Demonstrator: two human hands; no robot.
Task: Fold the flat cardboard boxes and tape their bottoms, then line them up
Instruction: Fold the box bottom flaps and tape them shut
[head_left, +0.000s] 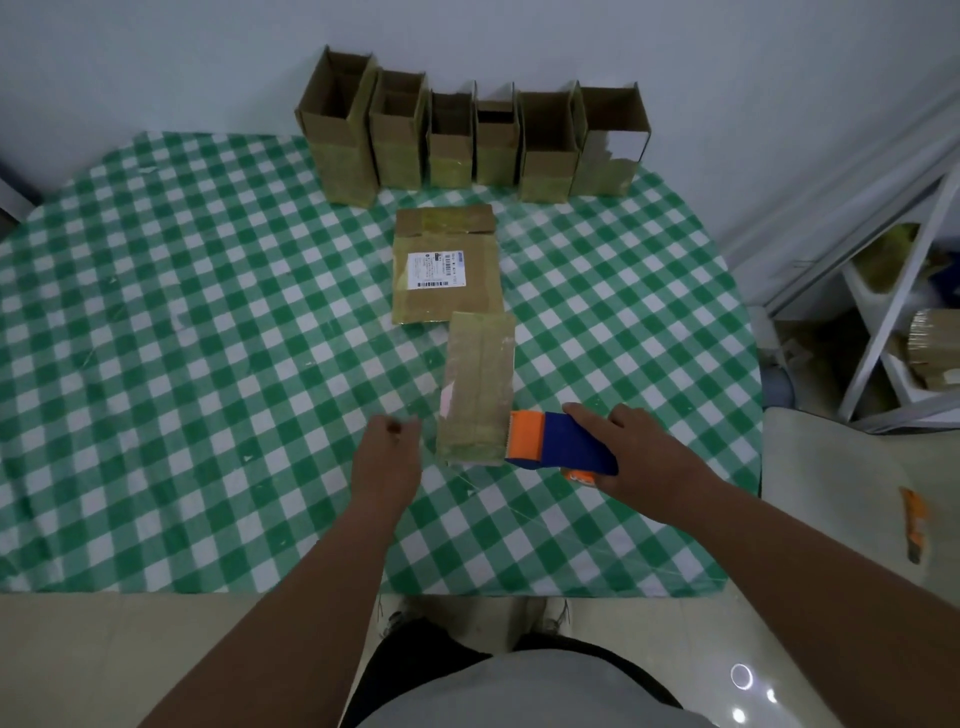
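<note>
Gripping tape dispenser (563, 443), right hand (644, 457) outstretched
</note>
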